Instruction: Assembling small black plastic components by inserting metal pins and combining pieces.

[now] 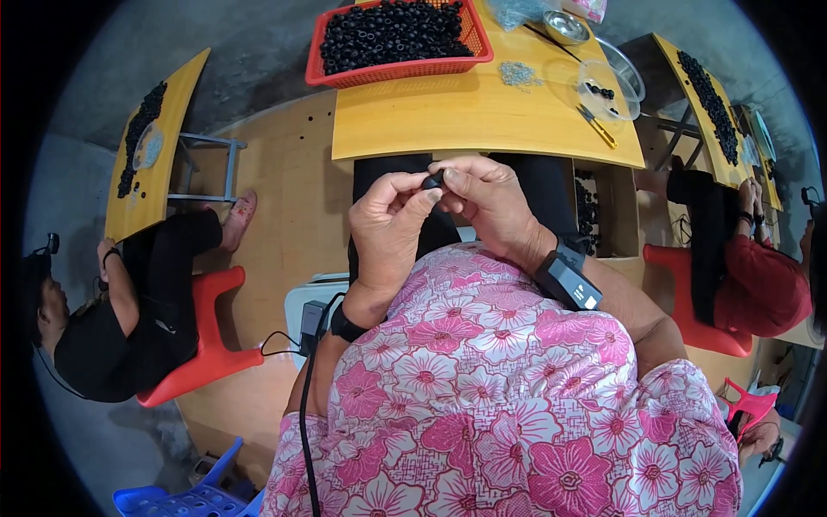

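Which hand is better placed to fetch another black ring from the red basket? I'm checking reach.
Probably the left hand: the red basket sits ahead and left, while the right hand also pinches the small black part.

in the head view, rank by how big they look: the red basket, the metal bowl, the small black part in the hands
1. red basket
2. metal bowl
3. small black part, pinched between left hand and right hand, smallest though nearest the camera

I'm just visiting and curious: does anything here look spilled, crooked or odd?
Nothing much stands out. Both hands, left hand and right hand, pinch one small black part together. A little heap of grey bits lies loose on the yellow table beside the red basket, more a working pile than a spill.
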`<action>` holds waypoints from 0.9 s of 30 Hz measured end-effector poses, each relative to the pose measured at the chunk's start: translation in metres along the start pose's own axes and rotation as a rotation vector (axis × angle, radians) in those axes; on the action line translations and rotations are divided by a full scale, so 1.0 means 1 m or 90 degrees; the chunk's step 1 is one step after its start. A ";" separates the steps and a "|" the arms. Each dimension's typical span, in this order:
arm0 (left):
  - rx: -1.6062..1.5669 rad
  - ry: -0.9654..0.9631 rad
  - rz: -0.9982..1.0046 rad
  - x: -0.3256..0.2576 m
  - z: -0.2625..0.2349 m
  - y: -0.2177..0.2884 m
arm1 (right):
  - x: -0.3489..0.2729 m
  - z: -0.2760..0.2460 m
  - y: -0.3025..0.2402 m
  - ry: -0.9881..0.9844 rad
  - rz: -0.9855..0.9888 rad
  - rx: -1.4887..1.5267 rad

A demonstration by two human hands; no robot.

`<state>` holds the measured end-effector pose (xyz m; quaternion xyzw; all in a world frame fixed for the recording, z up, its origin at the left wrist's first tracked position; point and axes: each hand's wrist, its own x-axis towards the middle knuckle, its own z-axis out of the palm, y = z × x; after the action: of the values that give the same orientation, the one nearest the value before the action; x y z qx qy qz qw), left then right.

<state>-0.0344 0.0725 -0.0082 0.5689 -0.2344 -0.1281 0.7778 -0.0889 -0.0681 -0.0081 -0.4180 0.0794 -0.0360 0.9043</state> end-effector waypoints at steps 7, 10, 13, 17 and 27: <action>0.079 0.018 0.006 -0.003 -0.004 -0.004 | -0.005 0.008 -0.010 0.040 -0.170 -0.348; 0.070 0.014 0.003 -0.003 -0.002 -0.004 | -0.005 0.006 -0.010 0.054 -0.251 -0.454; 0.070 0.008 0.011 -0.002 -0.001 -0.004 | -0.007 0.007 -0.011 0.053 -0.324 -0.500; 0.105 0.006 0.024 -0.002 -0.001 -0.001 | -0.010 0.011 -0.014 0.055 -0.294 -0.473; 0.110 0.016 0.052 -0.002 0.001 0.001 | -0.011 0.010 -0.012 0.066 -0.247 -0.420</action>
<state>-0.0365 0.0734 -0.0072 0.6254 -0.2577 -0.0679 0.7334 -0.0979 -0.0673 0.0086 -0.6913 0.0515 -0.2003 0.6923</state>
